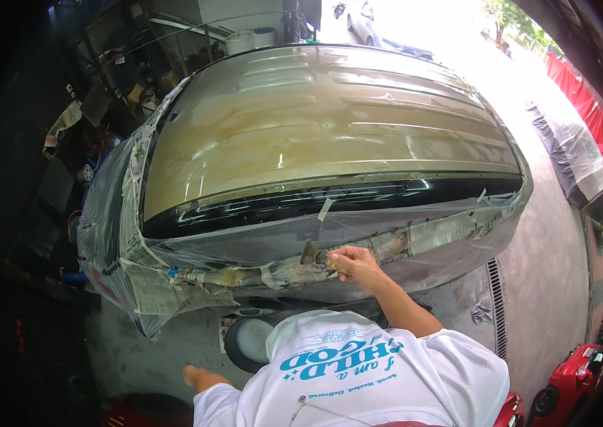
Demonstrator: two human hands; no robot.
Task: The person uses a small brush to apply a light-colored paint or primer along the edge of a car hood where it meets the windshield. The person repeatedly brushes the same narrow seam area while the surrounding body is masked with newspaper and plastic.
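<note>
My right hand is closed around what looks like a putty knife, its fan-shaped blade pointing up and left. Both are at the near end of a vehicle, beside a strip of masking paper that runs across it. Beyond the hand, plastic sheeting covers the glass up to a dark band, and a loose piece of tape sticks to it. The gold-olive roof is bare, with pale patches. Low at my left side is my left hand, away from the vehicle; its fingers are not clear.
A dark round tub with a whitish middle stands on the floor at my front. Cluttered shelves line the dark left side. A floor drain grate runs on the right, near crumpled plastic. A red toy-like car is at lower right.
</note>
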